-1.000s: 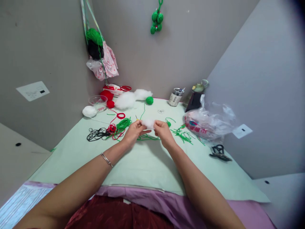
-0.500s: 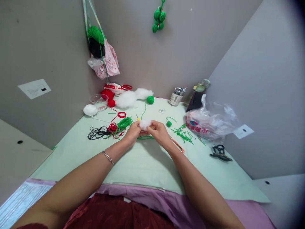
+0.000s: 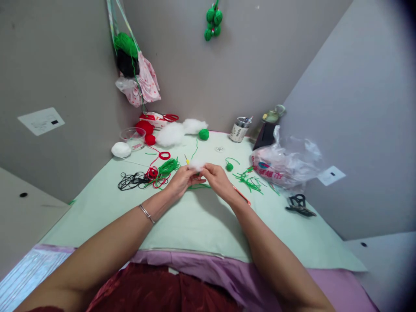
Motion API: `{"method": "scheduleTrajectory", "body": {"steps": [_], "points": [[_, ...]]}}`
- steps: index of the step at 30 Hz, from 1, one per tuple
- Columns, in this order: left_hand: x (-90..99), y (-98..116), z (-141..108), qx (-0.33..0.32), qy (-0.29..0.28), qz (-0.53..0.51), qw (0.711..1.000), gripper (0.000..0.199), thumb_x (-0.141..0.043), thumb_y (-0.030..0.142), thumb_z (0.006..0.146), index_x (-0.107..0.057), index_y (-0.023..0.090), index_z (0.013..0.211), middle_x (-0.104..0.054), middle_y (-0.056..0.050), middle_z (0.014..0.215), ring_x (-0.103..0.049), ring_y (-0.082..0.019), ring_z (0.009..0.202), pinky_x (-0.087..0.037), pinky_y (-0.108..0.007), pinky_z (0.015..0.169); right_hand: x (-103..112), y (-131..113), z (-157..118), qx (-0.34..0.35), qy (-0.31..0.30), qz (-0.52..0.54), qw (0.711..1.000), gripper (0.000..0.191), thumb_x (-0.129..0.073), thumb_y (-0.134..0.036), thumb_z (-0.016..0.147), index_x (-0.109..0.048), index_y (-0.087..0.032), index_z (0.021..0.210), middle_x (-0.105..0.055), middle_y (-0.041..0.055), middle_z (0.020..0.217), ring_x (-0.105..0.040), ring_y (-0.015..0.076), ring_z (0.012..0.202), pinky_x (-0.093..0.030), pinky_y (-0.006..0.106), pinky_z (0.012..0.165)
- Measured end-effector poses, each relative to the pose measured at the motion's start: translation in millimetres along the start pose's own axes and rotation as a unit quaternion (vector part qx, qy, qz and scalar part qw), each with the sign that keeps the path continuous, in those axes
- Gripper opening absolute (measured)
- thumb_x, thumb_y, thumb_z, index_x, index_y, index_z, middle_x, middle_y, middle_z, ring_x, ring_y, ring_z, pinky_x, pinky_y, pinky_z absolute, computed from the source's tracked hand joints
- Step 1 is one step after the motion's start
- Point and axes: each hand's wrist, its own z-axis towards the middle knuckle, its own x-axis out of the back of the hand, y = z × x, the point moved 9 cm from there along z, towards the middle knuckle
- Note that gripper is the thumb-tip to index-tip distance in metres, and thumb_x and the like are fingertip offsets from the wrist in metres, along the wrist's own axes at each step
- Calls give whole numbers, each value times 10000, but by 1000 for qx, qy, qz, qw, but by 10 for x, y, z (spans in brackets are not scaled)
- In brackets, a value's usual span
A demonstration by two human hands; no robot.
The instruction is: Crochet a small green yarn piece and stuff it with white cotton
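A small tuft of white stuffing (image 3: 196,164) sits between my two hands above the middle of the table. My left hand (image 3: 182,177) has its fingers closed on the tuft from the left. From the right, my right hand (image 3: 214,175) pinches the same tuft. Something small and green shows under the fingers, mostly hidden. A thin tool with a yellow part (image 3: 187,161) lies or sticks up just beyond my left fingertips. Green yarn strands (image 3: 199,186) lie below my hands.
Green yarn (image 3: 168,167), black cord (image 3: 130,181) and a red ring (image 3: 164,155) lie left. White stuffing (image 3: 170,134) and a green ball (image 3: 203,134) are behind. Right are cut green strands (image 3: 249,181), a plastic bag (image 3: 282,162), a can (image 3: 239,131) and a black clip (image 3: 299,205).
My right hand's fingers have moved in closer over the white tuft, and less of the tuft shows. The whole view has shifted slightly.
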Motion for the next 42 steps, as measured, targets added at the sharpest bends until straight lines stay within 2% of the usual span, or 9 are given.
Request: {"method": "scheduleTrajectory", "body": {"steps": [4, 8, 12, 15, 19, 25, 32, 37, 42], "points": [[94, 11, 50, -18, 34, 17, 999, 374, -668, 367, 1005, -641, 169, 1321, -679, -114, 1297, -701, -248, 1074, -621, -454, 894, -106, -46, -52, 3, -18, 4, 1000, 232, -608, -375, 834, -596, -209, 673, -561, -32, 622, -473, 141, 633, -370, 266, 626], [139, 88, 6, -68, 67, 15, 995, 216, -770, 270, 917, -673, 144, 1063, -711, -52, 1069, -701, -188, 905, -624, -360, 798, -128, 40, -11, -16, -9, 29, 999, 209, -590, -391, 792, -590, -208, 692, -521, -42, 593, -432, 126, 577, -341, 254, 569], [42, 196, -82, -96, 41, -5, 995, 272, -859, 188, 734, -604, 165, 823, -689, 0, 882, -694, -171, 853, -621, -337, 835, -35, 146, 66, -26, 25, 47, 998, 210, -578, -410, 742, -622, -205, 735, -579, -23, 633, -488, 135, 591, -386, 255, 579], [-16, 271, -111, -97, 12, -17, 995, 232, -810, 281, 773, -609, 167, 796, -694, -25, 873, -704, -186, 865, -623, -378, 880, 47, 177, 86, -22, 41, 43, 998, 233, -588, -412, 734, -663, -194, 766, -616, -12, 665, -514, 143, 617, -411, 259, 601], [16, 288, -76, -81, -2, -8, 997, 322, -833, 390, 774, -606, 162, 777, -686, -40, 824, -706, -186, 807, -625, -387, 852, 97, 191, 81, -12, 42, 17, 999, 251, -599, -410, 761, -698, -180, 773, -634, -6, 673, -534, 152, 641, -422, 260, 613], [64, 231, -30, -71, 1, 36, 997, 400, -921, 319, 646, -584, 170, 804, -653, 2, 806, -685, -163, 777, -622, -384, 834, 119, 155, 34, 3, 38, -72, 997, 147, -595, -316, 790, -686, -200, 788, -624, -9, 663, -535, 174, 678, -395, 268, 662], [141, 229, 7, -135, 44, 101, 985, 296, -809, 198, 705, -574, 189, 884, -599, 38, 861, -596, -118, 708, -516, -252, 643, 37, -70, -61, 26, 32, -148, 988, 87, -536, -167, 774, -539, -236, 721, -501, -25, 607, -395, 164, 604, -273, 303, 658], [165, 299, 0, -188, 60, 147, 969, 272, -699, 61, 672, -531, 200, 834, -548, 55, 782, -522, -115, 665, -413, -235, 600, -77, -181, -103, 41, 2, -118, 992, 139, -535, -236, 814, -470, -244, 691, -423, -46, 580, -349, 148, 576, -261, 299, 632], [109, 389, -93, -228, 56, 156, 959, 301, -693, 117, 678, -512, 230, 890, -550, 42, 841, -529, -135, 727, -411, -243, 632, -95, -110, -46, 22, -4, -44, 999, 305, -426, -458, 909, -391, -259, 681, -330, -59, 576, -326, 132, 537, -292, 267, 541]]}}
